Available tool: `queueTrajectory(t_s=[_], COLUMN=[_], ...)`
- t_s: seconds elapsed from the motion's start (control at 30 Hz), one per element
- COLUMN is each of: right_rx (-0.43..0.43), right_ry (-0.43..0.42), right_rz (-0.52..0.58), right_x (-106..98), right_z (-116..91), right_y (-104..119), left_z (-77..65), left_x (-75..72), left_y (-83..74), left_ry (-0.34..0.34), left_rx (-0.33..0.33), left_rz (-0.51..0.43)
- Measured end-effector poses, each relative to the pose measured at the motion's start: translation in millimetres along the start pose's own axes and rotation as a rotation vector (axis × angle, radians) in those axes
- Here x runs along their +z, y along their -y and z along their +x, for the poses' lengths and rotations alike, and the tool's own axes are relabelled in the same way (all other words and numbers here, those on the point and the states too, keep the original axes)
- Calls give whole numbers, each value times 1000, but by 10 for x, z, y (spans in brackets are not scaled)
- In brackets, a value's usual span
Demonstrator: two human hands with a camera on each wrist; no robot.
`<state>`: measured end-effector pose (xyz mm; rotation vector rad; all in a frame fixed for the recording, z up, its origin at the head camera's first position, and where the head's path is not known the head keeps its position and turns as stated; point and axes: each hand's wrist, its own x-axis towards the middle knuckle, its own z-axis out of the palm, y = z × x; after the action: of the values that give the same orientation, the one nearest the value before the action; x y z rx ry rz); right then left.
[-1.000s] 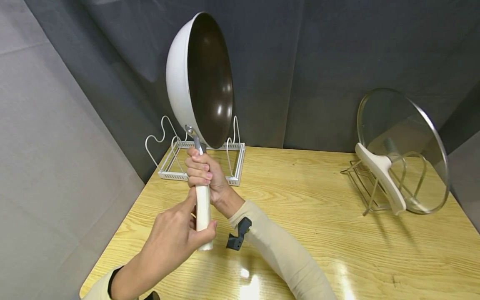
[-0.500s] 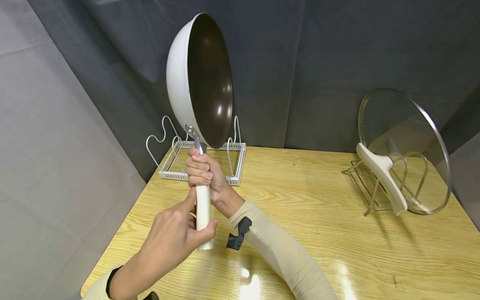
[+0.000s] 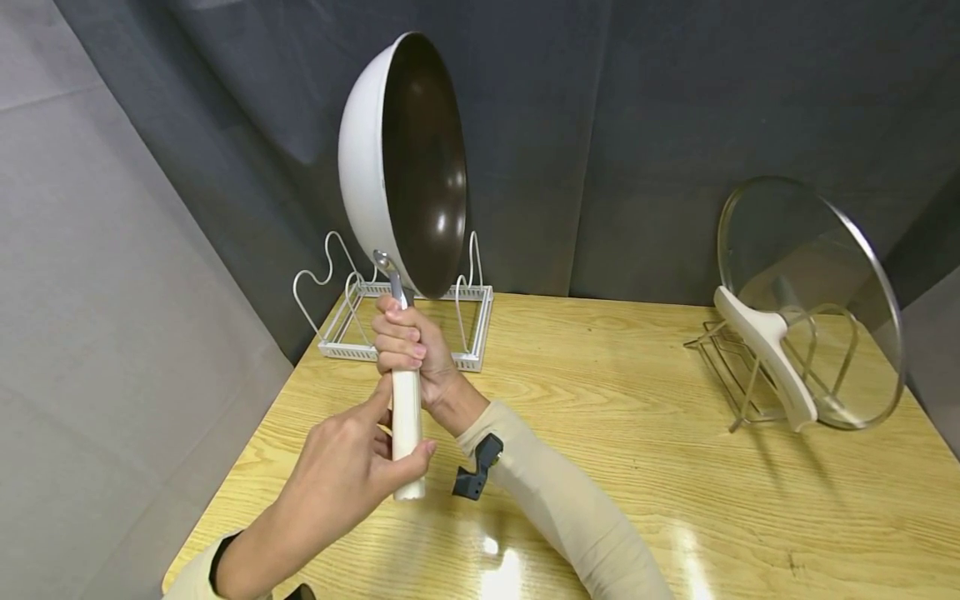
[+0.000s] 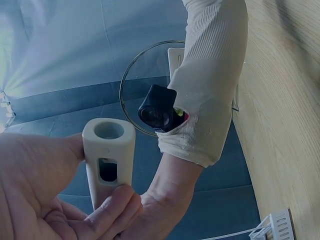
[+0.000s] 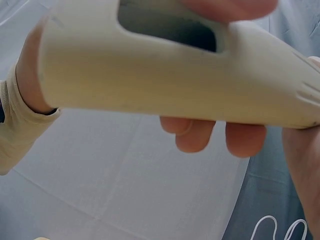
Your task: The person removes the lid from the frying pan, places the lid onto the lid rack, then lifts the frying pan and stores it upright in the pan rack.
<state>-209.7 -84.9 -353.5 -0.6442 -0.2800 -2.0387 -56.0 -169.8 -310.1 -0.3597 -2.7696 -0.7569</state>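
A deep frying pan (image 3: 363,167), white outside and dark brown inside, is held up with its cream handle (image 3: 407,417) pointing down and its open side facing right. My right hand (image 3: 408,342) wraps its fingers round the upper handle, just below the metal neck. Lower down, my left hand (image 3: 341,467) pinches the handle between thumb and fingers near its end. In the left wrist view the handle (image 4: 90,175) shows a round hollow end and a side slot. The same handle (image 5: 135,82) crosses the right wrist view, with fingertips (image 5: 245,140) below it.
Behind the pan, a white rack (image 3: 485,333) with wire dividers stands on the wooden table (image 3: 600,417). A glass lid (image 3: 862,225) with a cream grip (image 3: 765,333) leans upright in a wire stand at the right. Dark cloth (image 3: 675,150) hangs behind the table.
The top of the pan has dipped slightly and shifted a little to the right. Both hands keep their hold on the handle, almost in the same place.
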Motion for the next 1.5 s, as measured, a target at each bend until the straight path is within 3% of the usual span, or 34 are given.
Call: queueTrajectory(t_s=[1.5], right_rx=[-16], right_ry=[-10], right_rz=[23], right_x=[-144], right_z=[-82], right_y=[6], left_z=[24], left_x=[76], left_y=[47], left_ry=[33], left_rx=[-29], left_rz=[-2])
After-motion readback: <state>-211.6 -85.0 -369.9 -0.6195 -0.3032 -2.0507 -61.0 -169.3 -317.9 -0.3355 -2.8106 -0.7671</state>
